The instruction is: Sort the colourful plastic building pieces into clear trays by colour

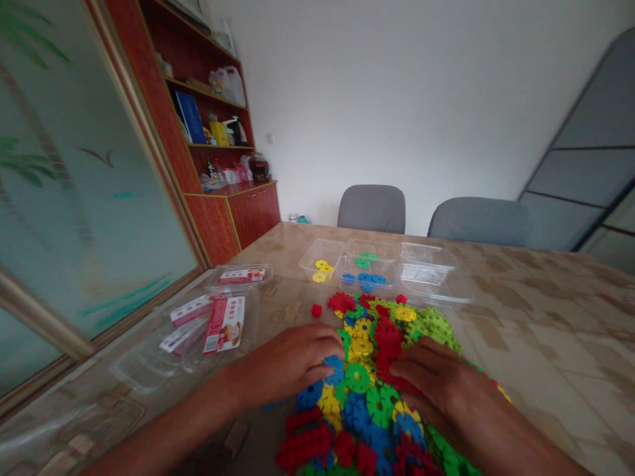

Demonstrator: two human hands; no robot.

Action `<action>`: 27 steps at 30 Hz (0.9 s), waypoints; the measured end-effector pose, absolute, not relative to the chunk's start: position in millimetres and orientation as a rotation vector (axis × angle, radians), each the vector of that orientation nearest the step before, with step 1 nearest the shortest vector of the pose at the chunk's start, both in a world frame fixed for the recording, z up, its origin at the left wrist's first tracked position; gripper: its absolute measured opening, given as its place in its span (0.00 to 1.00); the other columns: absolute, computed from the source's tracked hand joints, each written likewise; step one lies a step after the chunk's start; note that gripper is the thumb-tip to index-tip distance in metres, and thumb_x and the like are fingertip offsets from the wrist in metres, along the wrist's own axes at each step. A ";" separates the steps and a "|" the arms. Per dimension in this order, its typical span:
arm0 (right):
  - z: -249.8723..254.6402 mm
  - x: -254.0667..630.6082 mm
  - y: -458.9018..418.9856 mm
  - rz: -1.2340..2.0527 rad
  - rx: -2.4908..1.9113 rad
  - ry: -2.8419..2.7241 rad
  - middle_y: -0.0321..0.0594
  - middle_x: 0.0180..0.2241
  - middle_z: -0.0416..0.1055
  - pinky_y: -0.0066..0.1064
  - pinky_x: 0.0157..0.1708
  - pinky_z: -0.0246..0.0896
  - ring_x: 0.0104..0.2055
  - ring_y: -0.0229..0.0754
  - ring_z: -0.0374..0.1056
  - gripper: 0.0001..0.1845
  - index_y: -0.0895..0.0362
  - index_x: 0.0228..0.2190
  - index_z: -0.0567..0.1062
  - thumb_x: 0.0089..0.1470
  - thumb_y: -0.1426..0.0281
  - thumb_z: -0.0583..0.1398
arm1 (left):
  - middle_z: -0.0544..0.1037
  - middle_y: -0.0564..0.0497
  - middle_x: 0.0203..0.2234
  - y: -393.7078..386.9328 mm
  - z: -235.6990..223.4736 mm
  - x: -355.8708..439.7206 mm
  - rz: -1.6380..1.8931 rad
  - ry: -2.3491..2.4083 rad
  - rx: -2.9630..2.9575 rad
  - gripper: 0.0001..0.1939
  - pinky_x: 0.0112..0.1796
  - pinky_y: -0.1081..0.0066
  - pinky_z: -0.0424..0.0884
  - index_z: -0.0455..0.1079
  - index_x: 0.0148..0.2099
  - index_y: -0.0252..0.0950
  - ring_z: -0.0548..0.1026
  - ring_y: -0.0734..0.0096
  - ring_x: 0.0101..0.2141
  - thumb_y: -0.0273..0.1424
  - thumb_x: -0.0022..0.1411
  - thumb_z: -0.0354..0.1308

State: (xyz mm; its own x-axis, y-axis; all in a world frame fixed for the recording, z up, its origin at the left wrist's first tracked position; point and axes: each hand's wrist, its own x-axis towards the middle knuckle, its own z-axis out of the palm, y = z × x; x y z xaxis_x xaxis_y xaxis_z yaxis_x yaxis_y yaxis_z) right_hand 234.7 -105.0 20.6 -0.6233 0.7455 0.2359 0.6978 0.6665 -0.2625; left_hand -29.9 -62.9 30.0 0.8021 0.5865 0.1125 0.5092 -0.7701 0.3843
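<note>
A heap of plastic building pieces lies before me: notched flower discs such as a green one [356,377], and red pieces [388,337]. My left hand [310,354] is at the heap's left side, fingers curled. A blue flower disc [335,369] shows between its thumb and fingertips. My right hand [441,380] reaches into the right side, its fingers bent together against the red pieces; whatever is under the fingertips is hidden. Behind the heap, a clear tub [308,256] has yellow discs, and another clear tub [391,254] has green and blue discs.
More clear plastic containers [431,277] stand at the back right. At left lie clear lids and boxes with red-and-white labels [225,324]. A single red cube [316,310] sits beside the heap. Grey chairs [372,208] stand behind the table, a shelf cabinet [228,218] at the back left.
</note>
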 end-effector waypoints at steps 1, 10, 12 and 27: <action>18.6 231.9 -108.2 0.234 -1.142 -2.574 0.38 0.36 0.73 0.37 0.39 0.63 0.39 0.44 0.67 0.07 0.53 0.37 0.75 0.56 0.74 0.59 | 0.73 0.48 0.43 -64.0 29.8 -28.6 0.319 0.829 2.651 0.07 0.45 0.70 0.64 0.69 0.47 0.38 0.71 0.64 0.44 0.30 0.66 0.53; -13.4 212.9 -112.0 0.161 -1.239 -2.599 0.38 0.37 0.72 0.38 0.41 0.63 0.40 0.46 0.66 0.15 0.53 0.39 0.74 0.47 0.76 0.65 | 0.71 0.50 0.42 -79.8 22.7 -14.8 0.279 0.852 2.633 0.08 0.42 0.72 0.65 0.69 0.44 0.38 0.71 0.65 0.43 0.33 0.63 0.59; -12.7 213.1 -108.2 0.064 -1.240 -2.604 0.38 0.34 0.72 0.37 0.40 0.63 0.37 0.45 0.67 0.11 0.55 0.36 0.75 0.48 0.78 0.64 | 0.71 0.49 0.43 -84.4 22.0 -11.5 0.269 0.844 2.627 0.12 0.43 0.71 0.65 0.69 0.46 0.39 0.71 0.64 0.43 0.35 0.62 0.60; 27.9 272.3 -137.5 0.285 -1.143 -2.634 0.36 0.28 0.76 0.29 0.24 0.64 0.27 0.40 0.70 0.05 0.50 0.33 0.76 0.54 0.66 0.60 | 0.72 0.50 0.40 -112.9 12.4 12.4 0.239 0.527 2.793 0.16 0.39 0.69 0.65 0.69 0.42 0.38 0.71 0.65 0.39 0.44 0.60 0.59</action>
